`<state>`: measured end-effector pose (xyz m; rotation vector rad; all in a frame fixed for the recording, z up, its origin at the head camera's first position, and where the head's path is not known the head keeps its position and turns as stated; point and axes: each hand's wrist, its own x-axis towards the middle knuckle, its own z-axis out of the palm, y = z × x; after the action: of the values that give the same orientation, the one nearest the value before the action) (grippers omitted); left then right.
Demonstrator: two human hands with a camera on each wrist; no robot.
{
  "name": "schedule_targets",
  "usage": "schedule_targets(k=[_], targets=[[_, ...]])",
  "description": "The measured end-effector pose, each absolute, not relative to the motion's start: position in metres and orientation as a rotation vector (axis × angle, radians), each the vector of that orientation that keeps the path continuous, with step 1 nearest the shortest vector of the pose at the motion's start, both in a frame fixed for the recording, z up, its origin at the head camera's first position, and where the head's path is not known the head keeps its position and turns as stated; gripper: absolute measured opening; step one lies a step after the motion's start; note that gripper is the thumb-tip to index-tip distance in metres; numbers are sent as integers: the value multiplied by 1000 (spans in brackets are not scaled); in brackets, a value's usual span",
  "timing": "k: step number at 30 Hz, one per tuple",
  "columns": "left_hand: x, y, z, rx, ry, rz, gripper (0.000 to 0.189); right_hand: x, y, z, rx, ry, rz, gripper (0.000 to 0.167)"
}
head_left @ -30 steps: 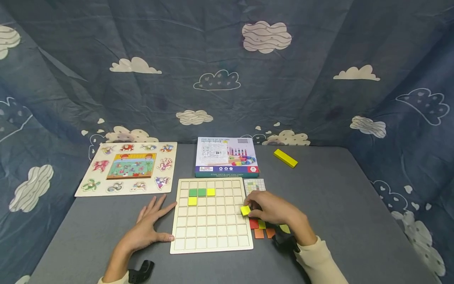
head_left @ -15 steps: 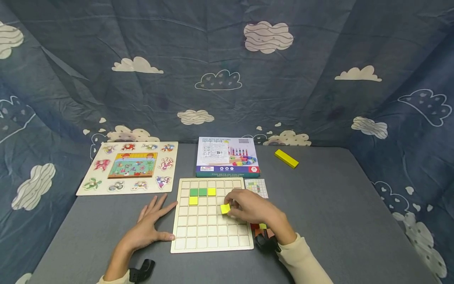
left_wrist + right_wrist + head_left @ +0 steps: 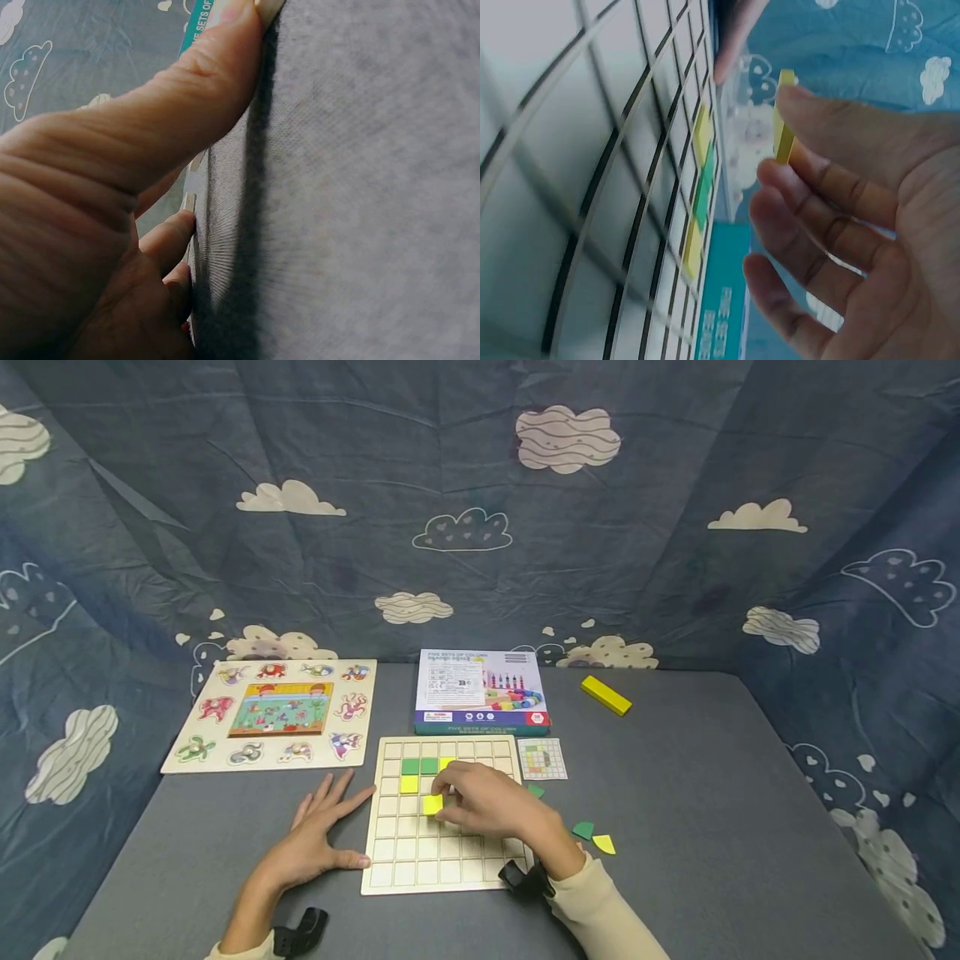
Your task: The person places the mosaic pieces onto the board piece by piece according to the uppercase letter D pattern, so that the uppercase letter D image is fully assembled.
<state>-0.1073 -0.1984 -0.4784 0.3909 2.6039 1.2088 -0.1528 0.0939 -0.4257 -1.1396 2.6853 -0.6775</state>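
Note:
My right hand [image 3: 487, 802] pinches a yellow square tile [image 3: 432, 805] between thumb and fingertips, held over the middle of the wooden grid board [image 3: 447, 878]. In the right wrist view the tile [image 3: 784, 120] appears edge-on, apart from the grid. Two green tiles [image 3: 418, 766] and a yellow tile [image 3: 408, 784] sit in cells at the board's upper left; another yellow one [image 3: 447, 762] is partly covered by the right hand. My left hand [image 3: 311, 839] lies with fingers spread at the board's left side, thumb and index fingertip at its edge.
A small printed grid card [image 3: 543, 759] lies right of the board. Green [image 3: 582, 831] and yellow [image 3: 603, 844] rounded pieces lie near the right forearm. Behind stand a boxed set [image 3: 482, 693] and a yellow block [image 3: 606, 695]. A picture puzzle board [image 3: 198, 710] is at the left.
My right hand has carried the yellow tile leftward from the board's right edge to over its middle. Loose pieces at the right came into view behind it. The left hand stays in place.

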Motion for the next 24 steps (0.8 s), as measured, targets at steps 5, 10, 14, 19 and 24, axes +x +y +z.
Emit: schedule_targets(k=[5, 10, 14, 19, 24], targets=[[-107, -198, -479, 396, 2606, 1209, 101, -153, 80, -429, -1112, 2762, -632, 24], [-106, -198, -480, 409, 2604, 1218, 101, -151, 67, -434, -1013, 2793, -660, 26], [-106, -198, -481, 414, 2602, 1221, 101, -147, 58, -438, -953, 2826, -692, 28], [-106, -198, -481, 413, 2604, 1216, 101, -143, 49, -444, -897, 2883, -710, 27], [-106, -199, -480, 418, 2604, 1221, 100, -141, 43, -448, -876, 2936, -695, 26]])
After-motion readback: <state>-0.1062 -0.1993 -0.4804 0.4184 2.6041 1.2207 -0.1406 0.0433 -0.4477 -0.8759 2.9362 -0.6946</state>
